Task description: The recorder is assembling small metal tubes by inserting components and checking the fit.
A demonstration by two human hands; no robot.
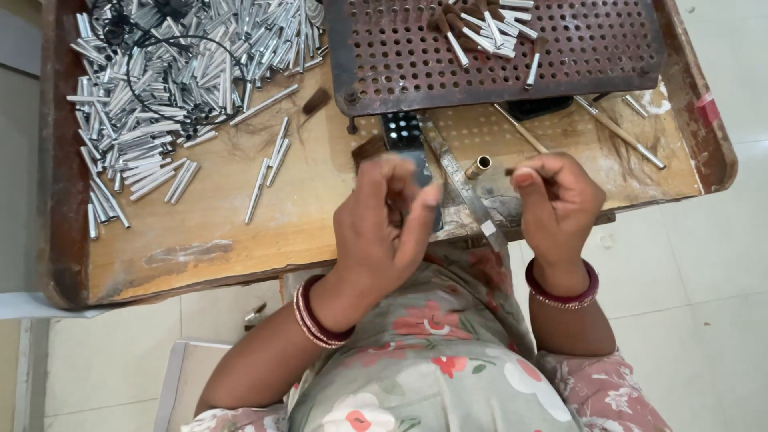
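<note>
brown bristle tuft (pixel 370 149), soft and fan-shaped, sits at the left hand (pixel 384 220) fingertips, over the tray (pixel 200 240) near its front edge. left hand fingers curled, pinched together at the tuft; blurred, grip not sure. right hand (pixel 556 200) closed in a pinch on a thin dark stick (pixel 512 171). small brass tube (pixel 478 166) lies between the hands. shiny silver tubes (pixel 160 88) heaped far left on the worn wooden tray. rusty perforated metal plate (pixel 576 48) at the back, a few tubes on it.
</note>
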